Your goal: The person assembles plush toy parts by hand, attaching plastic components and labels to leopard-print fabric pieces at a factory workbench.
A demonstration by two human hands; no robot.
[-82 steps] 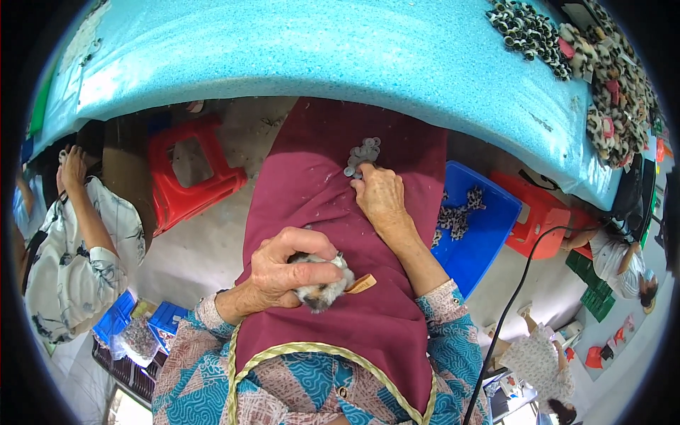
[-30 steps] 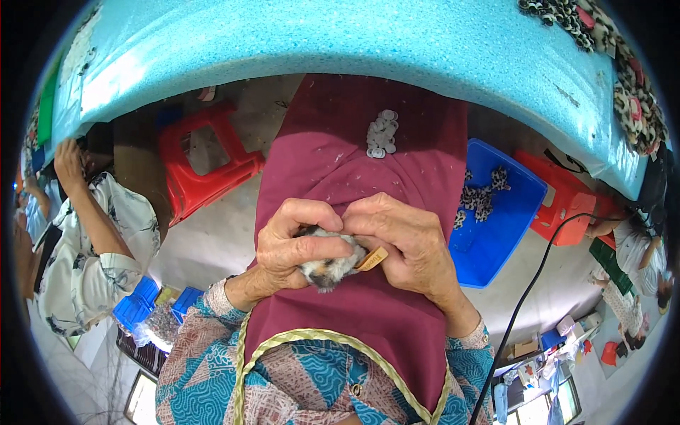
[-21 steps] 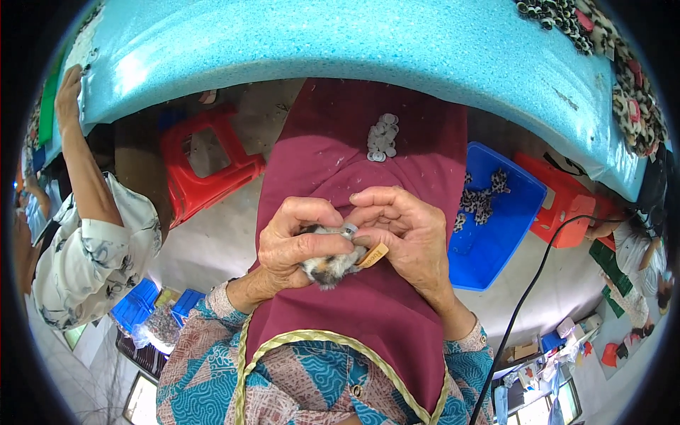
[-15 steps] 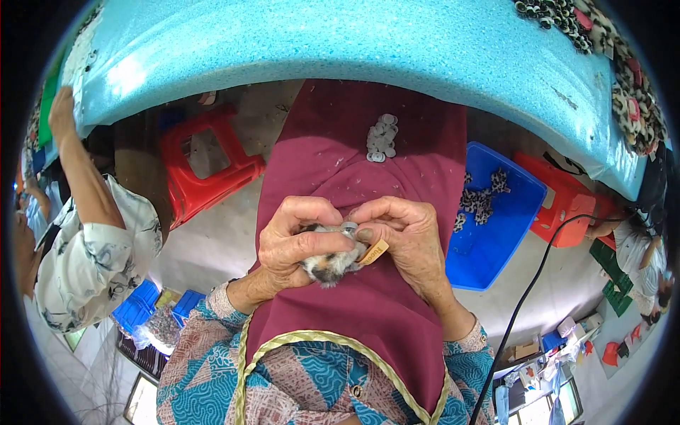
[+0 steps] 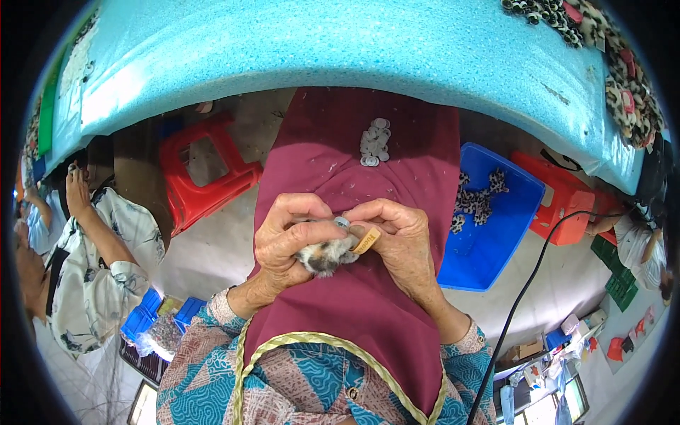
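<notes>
Right fingers (image 5: 379,208) moved nearer, pinching a disc (image 5: 341,222) against plush (image 5: 324,257) clasped between left fingers (image 5: 313,232).

Passable over the maroon apron (image 5: 326,166) on the body side of the white disc pile (image 5: 375,143), up to the left hand (image 5: 292,237), furry piece (image 5: 323,259) and right hand (image 5: 398,241). Barred beyond the disc pile by the blue table (image 5: 319,46), to its left by a red stool (image 5: 202,197), to its right by a blue bin (image 5: 471,261), then by a black cord (image 5: 581,212).
</notes>
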